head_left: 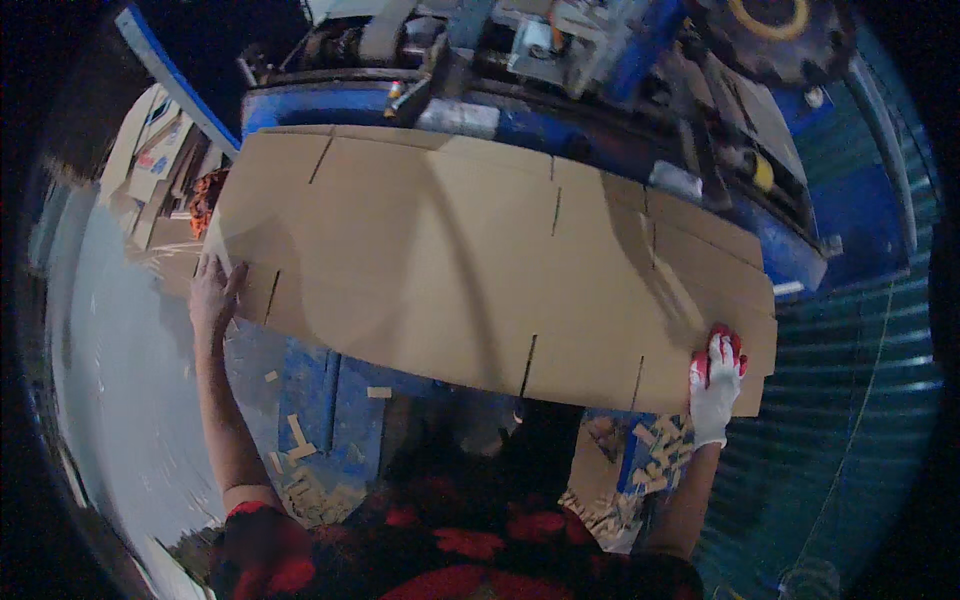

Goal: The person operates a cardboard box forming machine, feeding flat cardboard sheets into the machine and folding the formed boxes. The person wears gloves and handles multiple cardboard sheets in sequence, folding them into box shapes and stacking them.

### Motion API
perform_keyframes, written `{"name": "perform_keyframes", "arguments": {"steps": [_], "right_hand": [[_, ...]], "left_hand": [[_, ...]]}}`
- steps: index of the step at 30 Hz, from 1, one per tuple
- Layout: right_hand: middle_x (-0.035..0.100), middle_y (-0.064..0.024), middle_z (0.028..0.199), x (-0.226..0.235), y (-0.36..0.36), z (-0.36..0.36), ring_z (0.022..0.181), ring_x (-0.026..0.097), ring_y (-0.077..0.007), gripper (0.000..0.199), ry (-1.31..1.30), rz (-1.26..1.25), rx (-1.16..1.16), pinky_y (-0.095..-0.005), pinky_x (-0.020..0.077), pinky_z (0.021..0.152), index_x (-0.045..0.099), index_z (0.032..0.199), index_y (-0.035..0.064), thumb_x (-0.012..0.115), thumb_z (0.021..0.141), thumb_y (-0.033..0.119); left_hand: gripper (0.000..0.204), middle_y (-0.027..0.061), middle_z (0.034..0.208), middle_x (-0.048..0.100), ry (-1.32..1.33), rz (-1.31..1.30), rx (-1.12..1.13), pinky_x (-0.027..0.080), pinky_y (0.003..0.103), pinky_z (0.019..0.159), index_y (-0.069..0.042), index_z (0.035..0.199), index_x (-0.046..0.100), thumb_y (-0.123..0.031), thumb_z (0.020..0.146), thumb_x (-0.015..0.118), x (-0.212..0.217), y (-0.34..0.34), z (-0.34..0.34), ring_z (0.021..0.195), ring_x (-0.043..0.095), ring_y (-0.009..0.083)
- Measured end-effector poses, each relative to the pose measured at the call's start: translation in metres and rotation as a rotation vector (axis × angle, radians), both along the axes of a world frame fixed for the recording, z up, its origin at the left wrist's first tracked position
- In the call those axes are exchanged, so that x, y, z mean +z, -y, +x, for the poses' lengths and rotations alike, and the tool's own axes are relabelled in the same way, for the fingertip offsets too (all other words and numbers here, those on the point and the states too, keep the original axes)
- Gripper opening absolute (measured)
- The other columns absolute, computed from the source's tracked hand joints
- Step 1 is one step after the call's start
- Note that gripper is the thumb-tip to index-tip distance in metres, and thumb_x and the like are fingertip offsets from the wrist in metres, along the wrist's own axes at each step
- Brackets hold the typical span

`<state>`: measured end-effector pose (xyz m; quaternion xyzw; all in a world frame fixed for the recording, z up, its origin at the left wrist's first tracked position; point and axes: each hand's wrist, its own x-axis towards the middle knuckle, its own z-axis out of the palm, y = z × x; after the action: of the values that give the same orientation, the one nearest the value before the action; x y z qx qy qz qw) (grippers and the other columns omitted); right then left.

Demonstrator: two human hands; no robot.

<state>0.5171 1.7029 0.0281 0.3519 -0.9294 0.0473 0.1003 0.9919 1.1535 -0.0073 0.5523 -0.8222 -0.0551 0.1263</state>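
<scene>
A long, flat brown cardboard sheet (420,250) with short dark slots along both long edges stretches across the view in front of me. My bare left hand (213,300) grips its near left corner, fingers over the top. On the opposite end, my right hand (716,385), in a white glove with red fingers, holds the near edge by the right corner. The thumbs and the sheet's underside are mostly hidden. The sheet's far edge lies against the front of a blue machine (590,165).
A dark toothed wheel (775,40) tops the machine at the far right. Cardboard pieces (155,180) are piled at the left. Small cardboard offcuts (660,455) lie below the sheet, with more scraps (310,480) at lower left. A green corrugated wall (850,390) runs along the right.
</scene>
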Motion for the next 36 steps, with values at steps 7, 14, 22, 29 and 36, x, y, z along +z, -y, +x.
{"name": "perform_keyframes", "arguments": {"steps": [7, 14, 22, 29, 36], "right_hand": [[0.047, -0.0122, 0.132, -0.015, -0.066, 0.068, 0.119, 0.045, -0.0312, 0.058, -0.013, -0.965, -0.637, -0.0436, 0.0409, 0.095, 0.045, 0.132, 0.0077, 0.068, 0.08, 0.017], [0.057, -0.006, 0.115, 0.004, -0.057, 0.079, 0.097, 0.055, -0.0163, 0.038, 0.593, -1.509, -0.283, -0.0299, 0.0438, 0.088, 0.05, 0.124, 0.0043, 0.056, 0.087, 0.002], [0.056, -0.0103, 0.114, 0.011, 0.035, 0.099, 0.104, 0.057, -0.0274, 0.036, -0.251, 0.005, 0.512, -0.0421, 0.046, 0.089, 0.059, 0.109, 0.0035, 0.062, 0.073, 0.007], [0.055, -0.0121, 0.111, -0.003, 0.101, 0.013, 0.106, 0.054, -0.0342, 0.044, -0.363, 0.09, 0.589, -0.0492, 0.0428, 0.093, 0.059, 0.112, 0.0096, 0.057, 0.069, 0.002], [0.053, -0.0128, 0.125, -0.007, 0.168, -0.073, 0.117, 0.048, -0.0353, 0.058, -0.054, -0.113, 0.55, -0.0426, 0.0396, 0.099, 0.049, 0.129, 0.0126, 0.049, 0.074, -0.007]], "left_hand": [[0.078, 0.028, 0.103, 0.055, 0.236, -0.034, 0.207, 0.039, 0.048, 0.091, 0.003, 0.114, 0.054, -0.062, 0.072, 0.066, -0.004, -0.013, 0.028, 0.102, 0.051, 0.0416], [0.064, 0.0204, 0.104, 0.057, -0.37, 0.05, -0.086, 0.043, 0.042, 0.086, 0.006, 0.112, 0.054, -0.042, 0.075, 0.072, 0.051, -0.044, 0.01, 0.103, 0.055, 0.033], [0.063, 0.0126, 0.13, 0.053, -0.789, 0.487, -0.531, 0.041, 0.037, 0.1, -0.005, 0.13, 0.049, 0.012, 0.071, 0.063, 0.016, -0.172, -0.101, 0.121, 0.049, 0.0264], [0.065, 0.0158, 0.135, 0.047, -0.501, -0.073, -0.926, 0.037, 0.044, 0.105, -0.009, 0.134, 0.046, 0.005, 0.072, 0.059, 0.026, -0.143, -0.198, 0.128, 0.041, 0.0357], [0.067, 0.0171, 0.136, 0.045, -0.48, -0.108, -0.887, 0.036, 0.04, 0.105, -0.006, 0.136, 0.043, -0.001, 0.072, 0.063, 0.013, -0.072, -0.291, 0.129, 0.038, 0.0357]]}}
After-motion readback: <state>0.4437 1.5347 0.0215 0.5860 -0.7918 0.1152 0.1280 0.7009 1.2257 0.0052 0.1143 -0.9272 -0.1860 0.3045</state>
